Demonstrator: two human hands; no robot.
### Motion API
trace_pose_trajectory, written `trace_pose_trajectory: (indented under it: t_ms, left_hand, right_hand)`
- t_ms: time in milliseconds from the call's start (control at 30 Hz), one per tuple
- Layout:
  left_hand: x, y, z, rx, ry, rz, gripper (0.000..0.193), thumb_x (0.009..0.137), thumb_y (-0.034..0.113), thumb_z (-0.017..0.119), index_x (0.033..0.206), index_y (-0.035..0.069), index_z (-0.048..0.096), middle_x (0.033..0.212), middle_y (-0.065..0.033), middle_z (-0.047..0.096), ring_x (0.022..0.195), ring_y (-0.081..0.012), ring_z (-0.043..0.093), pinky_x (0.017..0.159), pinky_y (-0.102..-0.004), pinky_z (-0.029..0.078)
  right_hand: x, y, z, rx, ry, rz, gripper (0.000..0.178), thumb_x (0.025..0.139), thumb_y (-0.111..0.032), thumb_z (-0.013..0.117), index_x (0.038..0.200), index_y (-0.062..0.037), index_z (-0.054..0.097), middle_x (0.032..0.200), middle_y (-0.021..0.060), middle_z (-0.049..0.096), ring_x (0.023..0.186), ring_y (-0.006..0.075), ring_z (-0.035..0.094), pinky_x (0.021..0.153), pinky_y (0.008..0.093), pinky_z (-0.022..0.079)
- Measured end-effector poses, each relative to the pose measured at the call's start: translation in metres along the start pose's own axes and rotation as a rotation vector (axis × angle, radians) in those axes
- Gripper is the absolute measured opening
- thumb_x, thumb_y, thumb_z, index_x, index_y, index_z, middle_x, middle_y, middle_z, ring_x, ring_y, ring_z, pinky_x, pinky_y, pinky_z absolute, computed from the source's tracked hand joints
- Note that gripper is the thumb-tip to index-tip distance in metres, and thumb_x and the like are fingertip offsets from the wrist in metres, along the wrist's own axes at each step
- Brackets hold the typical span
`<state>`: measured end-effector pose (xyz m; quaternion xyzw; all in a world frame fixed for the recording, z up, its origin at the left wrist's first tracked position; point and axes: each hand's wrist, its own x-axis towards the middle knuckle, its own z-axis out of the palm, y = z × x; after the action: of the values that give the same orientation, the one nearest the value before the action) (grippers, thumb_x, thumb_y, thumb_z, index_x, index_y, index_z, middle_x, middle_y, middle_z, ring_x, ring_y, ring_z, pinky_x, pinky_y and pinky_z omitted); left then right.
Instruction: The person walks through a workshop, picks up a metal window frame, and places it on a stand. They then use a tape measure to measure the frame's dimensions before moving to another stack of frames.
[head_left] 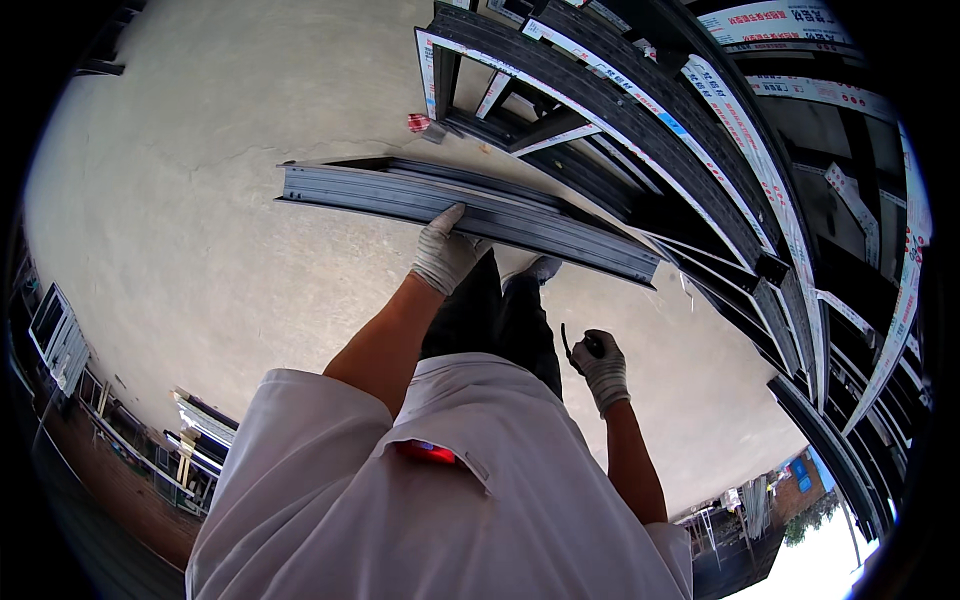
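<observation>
A dark grey metal profile frame (350, 192) spans the middle of the view, its long grooved side facing me and a second bar behind it. Wrapped around the lower edge of that side is my left hand (447, 255), in a pale work glove, thumb up on the face. My right hand (604, 372), gloved the same way, is lower and to the right, apart from the frame. Its fingers are closed on a small black tool (594, 345) with a thin curved dark piece sticking out; its kind is not clear.
Several dark frames with white printed film (640, 95) lean in a stack along the right side, close to the held frame's right end. A red checked scrap (418, 123) lies on the concrete floor (200, 200). Lengths of profile (205, 425) lie at the lower left.
</observation>
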<state>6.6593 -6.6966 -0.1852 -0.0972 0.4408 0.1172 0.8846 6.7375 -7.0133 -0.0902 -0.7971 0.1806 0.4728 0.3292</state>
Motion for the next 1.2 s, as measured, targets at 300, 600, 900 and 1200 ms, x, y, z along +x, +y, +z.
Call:
trace_pose_trajectory:
  t_ms: [300,600,900,1200]
  left_hand:
    - [0.004,0.000,-0.016,-0.025,0.087,0.024,0.041,0.079,0.012,0.060,0.117,0.003,0.051,0.119,-0.0127,0.058,0.112,-0.0312,0.055,0.097,-0.0492,0.047]
    - [-0.095,-0.008,-0.006,0.032,0.016,0.181,0.035,0.078,0.014,0.064,0.111,0.004,0.057,0.113,-0.0111,0.062,0.108,-0.0279,0.059,0.094,-0.0424,0.050]
    - [-0.206,-0.037,0.058,0.031,-0.287,0.531,0.027,0.088,0.018,0.062,0.111,0.004,0.059,0.118,-0.0115,0.061,0.114,-0.0259,0.057,0.097,-0.0439,0.047]
    - [-0.362,-0.049,0.170,0.144,-0.728,0.928,0.028,0.089,0.022,0.061,0.066,0.007,0.056,0.119,-0.0139,0.059,0.119,-0.0275,0.053,0.103,-0.0481,0.043]
  right_hand:
    - [-0.016,0.000,-0.025,-0.037,0.024,-0.049,0.033,0.079,-0.013,0.072,0.108,-0.0021,0.060,0.081,0.0024,0.062,0.071,0.0099,0.059,0.067,0.0257,0.051]
    - [-0.001,0.057,-0.070,-0.153,0.007,-0.102,0.034,0.082,-0.016,0.070,0.112,-0.0036,0.059,0.082,0.0048,0.064,0.065,0.0113,0.060,0.056,0.0262,0.051]
    - [0.015,0.083,-0.136,-0.228,0.004,-0.072,0.039,0.077,-0.020,0.072,0.109,-0.0022,0.061,0.091,0.0047,0.066,0.078,0.0129,0.061,0.071,0.0274,0.052]
    - [0.054,0.125,-0.190,-0.242,-0.006,-0.158,0.034,0.075,-0.022,0.073,0.103,-0.0062,0.062,0.078,0.0062,0.066,0.060,0.0150,0.063,0.047,0.0303,0.053]
